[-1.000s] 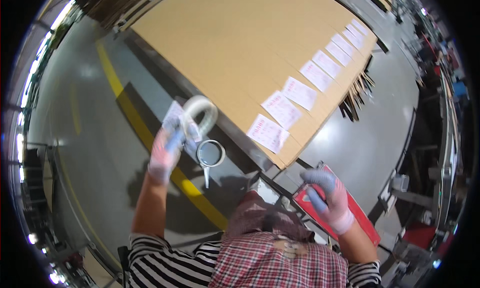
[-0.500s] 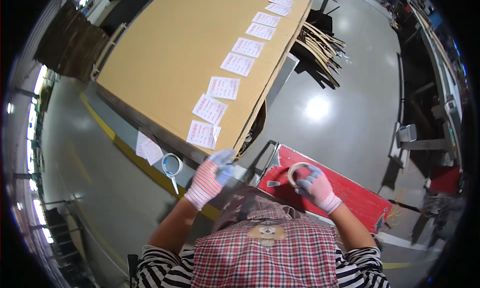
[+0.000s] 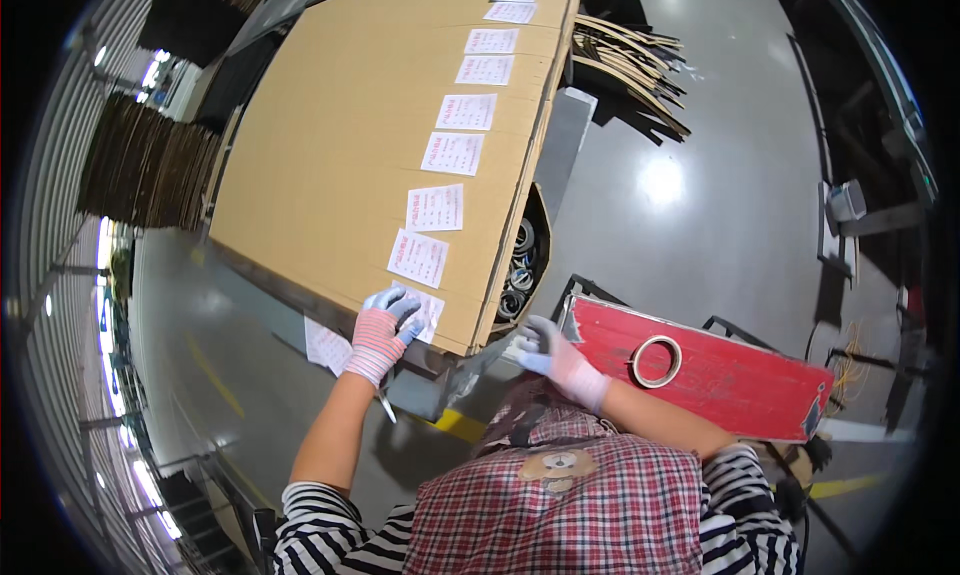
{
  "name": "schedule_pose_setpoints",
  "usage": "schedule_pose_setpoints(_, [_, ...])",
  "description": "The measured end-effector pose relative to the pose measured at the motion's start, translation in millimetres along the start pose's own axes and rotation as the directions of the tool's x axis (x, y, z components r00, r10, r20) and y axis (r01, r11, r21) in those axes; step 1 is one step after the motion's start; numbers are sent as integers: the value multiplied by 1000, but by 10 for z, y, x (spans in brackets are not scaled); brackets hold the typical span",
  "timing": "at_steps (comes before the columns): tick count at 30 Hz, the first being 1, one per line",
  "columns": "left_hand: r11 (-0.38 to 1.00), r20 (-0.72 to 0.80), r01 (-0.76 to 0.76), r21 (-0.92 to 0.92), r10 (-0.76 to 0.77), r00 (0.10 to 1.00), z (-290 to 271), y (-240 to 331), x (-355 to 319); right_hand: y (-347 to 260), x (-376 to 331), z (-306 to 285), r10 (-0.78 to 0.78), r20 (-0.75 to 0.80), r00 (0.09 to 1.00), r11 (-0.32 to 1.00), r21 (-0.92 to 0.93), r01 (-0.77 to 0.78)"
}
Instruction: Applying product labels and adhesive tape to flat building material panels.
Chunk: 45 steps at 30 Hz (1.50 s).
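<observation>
My left hand (image 3: pixel 382 333), in a striped glove with blue-grey fingertips, rests on the nearest paper label (image 3: pixel 428 311) at the near edge of a large cardboard sheet (image 3: pixel 330 145). Its fingers are bent but apart, and they cover part of that label. My right hand (image 3: pixel 562 360), gloved alike, reaches left past the sheet's near right corner. Its thumb and fingers are apart and a little blurred; I see nothing clearly held. A roll of tape (image 3: pixel 675 378) lies on the red board (image 3: pixel 735 375) to the right of that hand.
Several white labels (image 3: pixel 435 207) run in a row along the sheet's right side. More papers (image 3: pixel 325 347) lie left of my left hand. Coiled parts (image 3: pixel 520 275) show beneath the sheet's right edge. Long thin strips (image 3: pixel 635 70) stick out at the far right.
My right hand has let go of the tape roll, leaving it on the red board, and moved left. My left hand has moved onto the nearest label. The view has shifted.
</observation>
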<state>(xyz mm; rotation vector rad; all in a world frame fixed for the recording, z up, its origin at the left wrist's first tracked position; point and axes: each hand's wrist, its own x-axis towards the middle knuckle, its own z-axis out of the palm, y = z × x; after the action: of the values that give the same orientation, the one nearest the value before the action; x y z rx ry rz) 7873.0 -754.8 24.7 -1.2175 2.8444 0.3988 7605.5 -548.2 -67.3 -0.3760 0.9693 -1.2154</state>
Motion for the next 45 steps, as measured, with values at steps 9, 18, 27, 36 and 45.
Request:
schedule_pose_setpoints(9, [996,298,10,85,-35,954,-429,111,389,-48,606,938,272,-154,950,909,365,-201])
schedule_pose_setpoints(18, [1000,152,-23,-15,25,988,-227,-85,301,-3,629,922,233,-156,960,908,388,-157])
schedule_pose_setpoints(27, [999,206,-8,-52,19,978,-143,37,288,-108,456,778,213,-143,966,946,275,-168])
schedule_pose_setpoints(36, [969,58,-137,-208,152,987,327,1360,96,-624,-725,-96,239,-195,951,964,167,-208])
schedule_pose_setpoints(45, [988,158,-122,-94,136,978,309,1562,-80,-972,-1616,-1039,-128,148,981,-264,-958,110])
